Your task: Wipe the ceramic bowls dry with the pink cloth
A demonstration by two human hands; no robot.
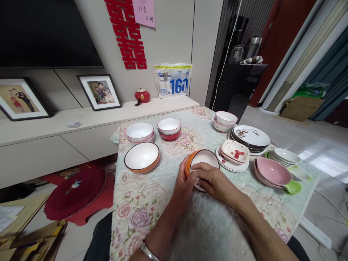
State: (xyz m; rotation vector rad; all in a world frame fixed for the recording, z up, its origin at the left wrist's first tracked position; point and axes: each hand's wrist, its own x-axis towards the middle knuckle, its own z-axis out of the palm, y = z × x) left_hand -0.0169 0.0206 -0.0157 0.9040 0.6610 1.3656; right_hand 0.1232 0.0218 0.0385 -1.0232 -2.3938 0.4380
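1. Now, in the head view, your left hand and right hand clamp the tilted orange bowl, fingers curled on its near rim.
2. Beyond your left fingertips sits a second orange bowl; plates lie beyond the right.

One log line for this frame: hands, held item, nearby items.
left hand: grips orange bowl rim | right hand: on same bowl | bowl tilted | second orange bowl: left, apart
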